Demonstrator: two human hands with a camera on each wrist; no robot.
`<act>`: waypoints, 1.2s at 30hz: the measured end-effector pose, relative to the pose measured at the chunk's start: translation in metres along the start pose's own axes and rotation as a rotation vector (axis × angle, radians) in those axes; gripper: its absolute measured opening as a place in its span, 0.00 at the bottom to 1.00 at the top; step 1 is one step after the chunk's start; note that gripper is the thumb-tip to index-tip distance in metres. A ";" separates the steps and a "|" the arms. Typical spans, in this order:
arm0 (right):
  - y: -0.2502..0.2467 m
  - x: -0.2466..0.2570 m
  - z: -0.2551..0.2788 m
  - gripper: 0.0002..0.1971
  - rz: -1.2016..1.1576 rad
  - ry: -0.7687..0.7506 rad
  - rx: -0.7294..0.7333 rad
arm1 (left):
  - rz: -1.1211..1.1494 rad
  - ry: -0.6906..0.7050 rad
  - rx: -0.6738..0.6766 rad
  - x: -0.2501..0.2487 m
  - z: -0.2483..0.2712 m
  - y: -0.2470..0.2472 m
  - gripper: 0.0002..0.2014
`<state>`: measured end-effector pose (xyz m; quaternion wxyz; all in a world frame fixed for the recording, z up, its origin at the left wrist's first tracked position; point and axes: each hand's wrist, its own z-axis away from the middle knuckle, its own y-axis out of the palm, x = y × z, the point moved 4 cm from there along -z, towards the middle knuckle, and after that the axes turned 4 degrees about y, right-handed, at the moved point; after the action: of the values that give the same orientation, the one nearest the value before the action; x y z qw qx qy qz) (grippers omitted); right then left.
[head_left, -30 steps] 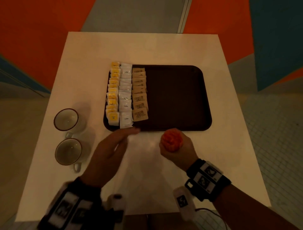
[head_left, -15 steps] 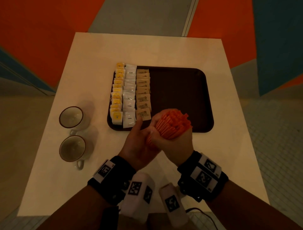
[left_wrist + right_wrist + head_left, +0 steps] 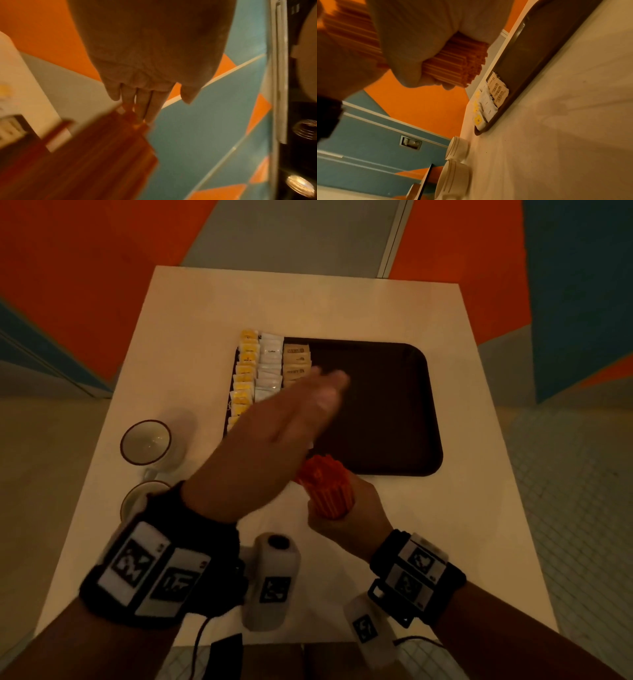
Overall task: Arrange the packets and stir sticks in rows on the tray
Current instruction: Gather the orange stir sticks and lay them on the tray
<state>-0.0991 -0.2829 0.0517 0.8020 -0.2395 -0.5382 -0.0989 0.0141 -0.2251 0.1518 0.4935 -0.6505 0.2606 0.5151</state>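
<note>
At a white table [image 3: 342,313], above the near edge of a dark brown tray [image 3: 394,412], a person's right hand [image 3: 346,518] clenches an upright bundle of orange stir sticks [image 3: 327,486] while the left hand [image 3: 274,436] reaches flat, fingers straight and holding nothing, over the tray. Yellow packets [image 3: 244,378], white packets [image 3: 270,371] and brown packets [image 3: 296,361] already fill three rows on the tray's left side. The sticks would best be laid in the bare stretch beside the brown row, ends squared by the flat palm, a few at a time
</note>
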 end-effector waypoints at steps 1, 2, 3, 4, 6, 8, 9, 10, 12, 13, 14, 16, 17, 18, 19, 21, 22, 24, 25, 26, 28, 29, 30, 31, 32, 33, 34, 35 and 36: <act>0.001 0.001 -0.001 0.20 0.005 -0.001 -0.003 | -0.162 0.015 0.108 -0.005 0.000 0.010 0.26; 0.002 0.004 0.000 0.19 -0.012 -0.021 -0.011 | -0.328 0.023 0.207 -0.006 -0.002 0.023 0.25; 0.002 0.007 0.001 0.17 -0.028 -0.051 -0.018 | -0.441 0.021 0.261 0.000 -0.003 0.033 0.23; 0.002 0.008 0.000 0.17 -0.033 -0.068 -0.022 | -0.485 0.018 0.272 0.003 -0.004 0.038 0.21; 0.001 0.013 -0.002 0.19 -0.019 -0.082 -0.013 | -0.446 0.029 0.211 0.003 -0.004 0.034 0.19; 0.002 0.019 -0.006 0.20 0.010 -0.127 -0.009 | -0.403 0.090 0.138 0.000 -0.001 0.026 0.21; 0.003 0.022 -0.007 0.20 0.051 -0.141 -0.022 | -0.406 0.123 0.120 0.000 0.001 0.025 0.23; 0.002 0.022 -0.009 0.19 0.097 -0.157 -0.034 | -0.378 0.132 0.150 0.001 -0.001 0.028 0.25; -0.001 0.019 -0.008 0.16 0.035 -0.075 -0.014 | -0.095 0.035 0.151 0.005 -0.005 0.026 0.23; -0.004 0.018 -0.006 0.17 -0.039 -0.028 -0.007 | 0.104 -0.055 0.039 0.015 -0.008 0.021 0.21; -0.006 0.016 -0.005 0.17 -0.103 0.007 -0.007 | 0.262 -0.147 -0.098 0.027 -0.008 0.015 0.19; -0.010 0.015 -0.002 0.12 -0.229 0.051 -0.025 | 0.470 -0.222 -0.184 0.047 0.001 0.015 0.21; -0.012 0.018 -0.002 0.10 -0.284 0.051 -0.042 | 0.580 -0.243 -0.118 0.059 0.011 0.027 0.26; -0.013 0.022 -0.001 0.08 -0.328 0.036 -0.060 | 0.675 -0.289 -0.029 0.066 0.022 0.044 0.32; -0.014 0.024 -0.001 0.08 -0.350 0.016 -0.075 | 0.759 -0.368 0.027 0.074 0.034 0.059 0.35; -0.012 0.026 -0.001 0.12 -0.374 -0.010 -0.087 | 0.990 -0.531 0.012 0.084 0.045 0.082 0.34; -0.009 0.026 0.000 0.14 -0.363 -0.015 -0.088 | 1.134 -0.591 -0.013 0.085 0.045 0.089 0.32; -0.002 0.023 0.002 0.17 -0.327 -0.007 -0.091 | 1.296 -0.673 -0.077 0.086 0.041 0.092 0.25; 0.001 0.021 0.002 0.18 -0.318 0.005 -0.085 | 1.308 -0.698 -0.108 0.087 0.039 0.090 0.22; 0.003 0.020 0.002 0.19 -0.320 0.012 -0.077 | 1.309 -0.700 -0.126 0.089 0.039 0.088 0.20; 0.003 0.022 0.002 0.20 -0.331 0.004 -0.070 | 1.302 -0.681 -0.127 0.095 0.042 0.086 0.20; 0.003 0.022 0.002 0.19 -0.335 0.001 -0.056 | 1.289 -0.681 -0.121 0.093 0.042 0.084 0.20; 0.004 0.023 0.002 0.17 -0.334 0.000 -0.033 | 1.239 -0.675 -0.121 0.094 0.044 0.080 0.20; 0.005 0.023 0.001 0.15 -0.332 0.006 -0.008 | 1.136 -0.647 -0.118 0.094 0.042 0.073 0.21; 0.007 0.022 0.002 0.13 -0.329 0.018 0.011 | 0.985 -0.585 -0.129 0.087 0.037 0.064 0.23; 0.009 0.021 0.002 0.13 -0.324 0.033 0.025 | 0.842 -0.478 -0.133 0.080 0.031 0.053 0.24; 0.010 0.020 0.003 0.13 -0.314 0.040 0.038 | 0.735 -0.364 -0.142 0.071 0.024 0.043 0.22; 0.010 0.019 0.004 0.14 -0.310 0.041 0.050 | 0.644 -0.265 -0.140 0.063 0.018 0.035 0.19; 0.011 0.018 0.005 0.16 -0.319 0.029 0.072 | 0.535 -0.128 -0.081 0.051 0.015 0.032 0.17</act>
<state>-0.0912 -0.2689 0.0669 0.7919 -0.1207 -0.5610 -0.2090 -0.0020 -0.2150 0.0933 0.3292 -0.5439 0.3707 0.6771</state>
